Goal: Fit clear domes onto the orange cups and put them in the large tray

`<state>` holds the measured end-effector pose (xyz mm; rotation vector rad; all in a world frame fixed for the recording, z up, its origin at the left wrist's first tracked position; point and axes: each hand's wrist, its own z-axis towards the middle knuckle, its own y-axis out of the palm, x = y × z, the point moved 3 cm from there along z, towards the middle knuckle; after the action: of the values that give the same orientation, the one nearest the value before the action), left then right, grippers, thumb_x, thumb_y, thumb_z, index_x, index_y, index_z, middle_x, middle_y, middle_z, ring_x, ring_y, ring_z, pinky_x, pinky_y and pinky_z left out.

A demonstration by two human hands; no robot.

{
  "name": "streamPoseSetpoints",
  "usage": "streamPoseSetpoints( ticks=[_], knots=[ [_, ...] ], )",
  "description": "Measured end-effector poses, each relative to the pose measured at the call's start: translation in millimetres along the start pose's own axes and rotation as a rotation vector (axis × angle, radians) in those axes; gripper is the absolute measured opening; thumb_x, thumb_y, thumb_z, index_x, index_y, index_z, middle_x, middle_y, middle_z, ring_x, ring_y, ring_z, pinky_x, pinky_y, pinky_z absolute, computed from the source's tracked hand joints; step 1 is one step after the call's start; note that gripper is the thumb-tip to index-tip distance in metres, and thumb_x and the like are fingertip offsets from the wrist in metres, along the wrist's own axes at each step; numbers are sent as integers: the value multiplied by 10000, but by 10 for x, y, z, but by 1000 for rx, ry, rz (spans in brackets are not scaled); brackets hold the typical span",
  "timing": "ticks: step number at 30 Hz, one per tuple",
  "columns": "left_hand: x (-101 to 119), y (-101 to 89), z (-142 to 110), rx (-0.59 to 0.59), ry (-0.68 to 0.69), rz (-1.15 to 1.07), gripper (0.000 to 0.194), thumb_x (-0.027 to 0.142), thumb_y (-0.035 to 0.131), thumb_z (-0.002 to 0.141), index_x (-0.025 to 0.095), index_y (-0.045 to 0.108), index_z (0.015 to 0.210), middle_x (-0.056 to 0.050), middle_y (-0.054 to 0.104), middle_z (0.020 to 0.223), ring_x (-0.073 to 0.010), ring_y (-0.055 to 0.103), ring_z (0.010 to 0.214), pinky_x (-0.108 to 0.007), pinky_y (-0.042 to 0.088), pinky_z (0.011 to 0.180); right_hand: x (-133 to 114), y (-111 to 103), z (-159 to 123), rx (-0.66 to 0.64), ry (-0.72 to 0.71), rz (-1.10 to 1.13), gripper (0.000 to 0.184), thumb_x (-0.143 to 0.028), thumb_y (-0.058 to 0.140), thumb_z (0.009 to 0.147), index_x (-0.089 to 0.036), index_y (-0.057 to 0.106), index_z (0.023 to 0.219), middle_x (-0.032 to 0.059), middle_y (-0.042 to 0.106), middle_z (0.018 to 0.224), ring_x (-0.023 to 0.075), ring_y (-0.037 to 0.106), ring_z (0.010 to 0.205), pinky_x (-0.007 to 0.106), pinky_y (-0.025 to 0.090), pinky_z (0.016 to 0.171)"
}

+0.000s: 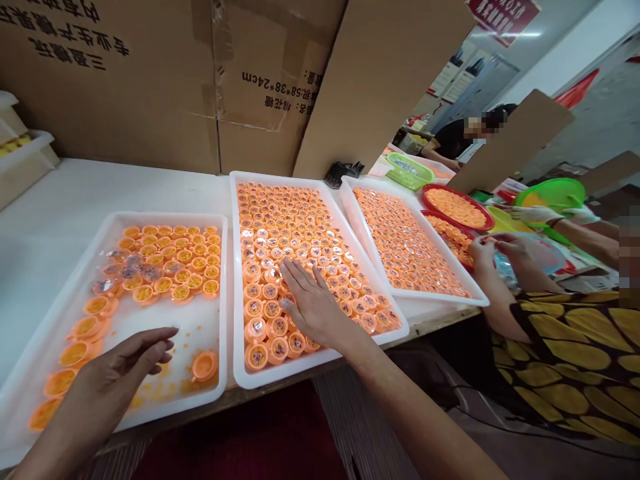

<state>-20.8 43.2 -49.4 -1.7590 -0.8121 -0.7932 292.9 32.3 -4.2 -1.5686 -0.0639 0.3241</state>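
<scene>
While resting the open right hand (315,307) on cups (270,291), hovering the half-curled left hand (117,370), gripping nothing visible; probably levelling, needing gentleness.

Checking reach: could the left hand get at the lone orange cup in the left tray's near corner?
Probably yes: the left hand looks empty over the left tray, and nothing tall appears between it and the lone orange cup.

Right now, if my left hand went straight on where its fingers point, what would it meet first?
Left hand would likely meet the right-hand wall of the leftmost white tray first; hand height is unclear.
</scene>
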Motion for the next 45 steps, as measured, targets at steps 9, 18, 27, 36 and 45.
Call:
streamPoseSetpoints(
  ticks=[9,18,27,36,45],
  knots=[
    [898,659,-132,166,880,347,192,238,512,878,238,669,989,-67,604,945,-193,579,846,-317,492,715,-218,122,-21,8,-77,-30,573,-473,196,969,-185,182,1465,59,148,1549,204,96,1433,542,82,1146],
    [887,812,-121,146,918,448,184,176,501,881,226,648,979,-75,560,972,-199,525,830,-334,470,695,-244,104,-37,17,-88,15,580,-487,248,959,-189,219,1456,73,165,1546,223,104,1431,547,116,1143],
    [987,638,302,298,870,499,262,189,444,899,163,638,1073,-120,607,1013,-254,550,970,-404,475,824,-188,-33,129,7,-46,52,595,-466,214,965,-170,145,1476,67,148,1549,218,100,1432,528,94,1151],
    [1128,785,851,130,867,596,393,93,393,862,250,603,1154,-72,675,1114,-279,460,1255,-544,308,1019,-192,1,292,15,-5,50,512,-309,261,954,-98,311,1417,153,379,1457,256,346,1345,559,104,1134],
    [1109,771,717,176,876,594,328,110,422,867,237,638,1078,-79,703,1036,-291,503,1218,-570,278,1026,-80,67,384,37,-10,134,570,1,346,803,-144,427,1349,130,497,1374,206,446,1274,534,173,1122]
  ],
)
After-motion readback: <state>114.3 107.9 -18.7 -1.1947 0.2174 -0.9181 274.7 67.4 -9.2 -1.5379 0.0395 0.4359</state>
